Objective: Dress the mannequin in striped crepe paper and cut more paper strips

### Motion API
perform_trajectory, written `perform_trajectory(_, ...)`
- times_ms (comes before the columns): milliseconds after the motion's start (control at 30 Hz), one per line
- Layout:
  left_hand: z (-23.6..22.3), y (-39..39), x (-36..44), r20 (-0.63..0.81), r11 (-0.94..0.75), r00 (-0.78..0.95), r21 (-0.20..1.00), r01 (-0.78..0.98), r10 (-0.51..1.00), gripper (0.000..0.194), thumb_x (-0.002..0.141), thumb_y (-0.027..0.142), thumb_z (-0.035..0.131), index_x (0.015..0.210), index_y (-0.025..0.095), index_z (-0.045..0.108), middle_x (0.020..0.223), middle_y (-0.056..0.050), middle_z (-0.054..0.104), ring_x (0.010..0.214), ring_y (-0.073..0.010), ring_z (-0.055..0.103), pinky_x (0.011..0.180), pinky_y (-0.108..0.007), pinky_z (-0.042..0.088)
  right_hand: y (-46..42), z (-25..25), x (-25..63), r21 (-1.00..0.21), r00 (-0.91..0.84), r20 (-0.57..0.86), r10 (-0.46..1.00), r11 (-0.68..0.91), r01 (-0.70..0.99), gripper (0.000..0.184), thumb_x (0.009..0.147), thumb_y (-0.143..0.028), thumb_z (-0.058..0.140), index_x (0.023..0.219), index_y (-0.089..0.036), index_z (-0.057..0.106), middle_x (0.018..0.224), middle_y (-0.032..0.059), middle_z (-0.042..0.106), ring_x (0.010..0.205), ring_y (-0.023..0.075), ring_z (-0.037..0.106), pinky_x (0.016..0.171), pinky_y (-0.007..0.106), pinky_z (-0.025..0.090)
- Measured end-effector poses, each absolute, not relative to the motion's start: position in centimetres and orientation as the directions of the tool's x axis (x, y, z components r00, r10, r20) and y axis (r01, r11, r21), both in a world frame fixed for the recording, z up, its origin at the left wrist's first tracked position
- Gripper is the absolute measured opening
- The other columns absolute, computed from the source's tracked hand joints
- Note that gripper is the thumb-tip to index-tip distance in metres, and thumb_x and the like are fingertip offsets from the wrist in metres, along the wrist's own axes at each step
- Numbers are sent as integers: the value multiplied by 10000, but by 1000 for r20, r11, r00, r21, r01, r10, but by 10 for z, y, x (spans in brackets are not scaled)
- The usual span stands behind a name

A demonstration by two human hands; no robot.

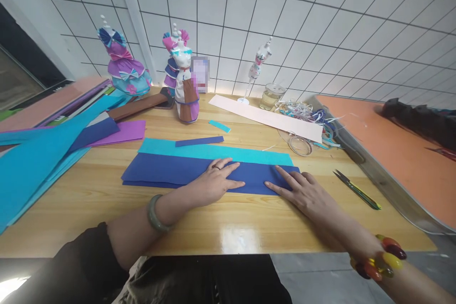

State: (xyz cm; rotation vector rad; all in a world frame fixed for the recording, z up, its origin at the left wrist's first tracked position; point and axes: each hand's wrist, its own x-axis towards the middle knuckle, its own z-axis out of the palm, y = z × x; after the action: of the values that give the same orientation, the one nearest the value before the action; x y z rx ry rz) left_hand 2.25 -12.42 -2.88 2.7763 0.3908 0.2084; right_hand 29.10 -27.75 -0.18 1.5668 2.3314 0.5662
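Observation:
A long dark blue paper strip [167, 172] lies across the wooden table [107, 209], overlapping a turquoise strip [213, 153] behind it. My left hand [213, 181] rests flat on the blue strip near its middle, fingers stretched out to the right. My right hand [299, 189] presses the strip's right end, fingers spread and pointing left. A short dark blue strip [199, 141] lies on the turquoise one. Neither hand holds anything.
Small snips [356, 190] lie at the right. A long white strip [267, 118], a glass jar [271, 96], ribbon scraps [306, 113] and a tape roll [300, 145] sit behind. Three dressed mini mannequins [183, 80] stand by the tiled wall. Large turquoise and purple sheets [42, 152] cover the left.

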Motion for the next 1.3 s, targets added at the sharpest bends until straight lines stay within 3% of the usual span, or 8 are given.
perform_trajectory(233, -26, -127, 21, 143, -950, 958, 230, 212, 248, 446, 891, 128, 405, 1242, 379, 520, 1442, -25, 359, 1374, -273, 187, 1095, -508, 159, -288, -8, 315, 450, -372, -44, 927, 350, 821, 697, 852, -126, 436, 1451, -372, 176, 1492, 158, 279, 1024, 284, 555, 813, 448, 434)
perform_trajectory(667, -26, -128, 21, 138, -970, 968, 154, 187, 208, 467, 886, 94, 382, 1272, 334, 489, 1404, -64, 409, 1351, -287, 243, 1065, -507, 227, -334, -16, 359, 529, -157, 0, 988, 133, 838, 675, 853, -110, 429, 1455, -312, 201, 1458, 166, 338, 1062, 274, 531, 795, 412, 452)
perform_trajectory(900, -30, -128, 21, 143, -971, 967, 147, 189, 210, 456, 898, 120, 373, 1273, 357, 479, 1400, -44, 408, 1332, -273, 271, 1057, -476, 241, -335, -18, 358, 546, -88, 84, 993, 28, 838, 574, 815, -55, 422, 1349, -265, 437, 1391, 179, 419, 1010, 288, 565, 763, 423, 469)
perform_trajectory(1000, -29, -128, 22, 131, -970, 969, 156, 187, 208, 439, 912, 135, 355, 1270, 352, 488, 1393, -58, 412, 1325, -275, 284, 1055, -471, 245, -325, -18, 335, 444, -59, 207, 977, -40, 895, 589, 811, -42, 391, 1374, -213, 402, 1378, 191, 428, 1085, 310, 535, 811, 457, 463)
perform_trajectory(1100, -28, -129, 22, 117, -968, 970, 157, 195, 214, 440, 917, 140, 352, 1275, 359, 484, 1394, -51, 409, 1323, -267, 286, 1060, -462, 241, -307, -22, 288, 251, -146, 297, 944, 71, 965, 567, 863, -111, 375, 1422, -185, 311, 1387, 175, 430, 1203, 292, 464, 930, 490, 416)
perform_trajectory(1200, -27, -130, 22, 105, -965, 968, 155, 211, 229, 420, 935, 174, 331, 1281, 362, 477, 1405, -44, 396, 1321, -267, 290, 1063, -455, 238, -287, -29, 235, 137, -206, 300, 932, 171, 976, 457, 913, -224, 394, 1363, -148, 410, 1378, 172, 457, 1253, 269, 433, 1003, 489, 372)
perform_trajectory(1300, -29, -130, 22, 116, -965, 965, 153, 215, 233, 388, 949, 222, 321, 1274, 360, 484, 1411, -40, 389, 1320, -265, 294, 1064, -448, 235, -274, -36, 202, 114, -196, 230, 953, 173, 978, 465, 930, -353, 382, 1307, -100, 478, 1390, 169, 454, 1289, 280, 400, 1023, 497, 356)
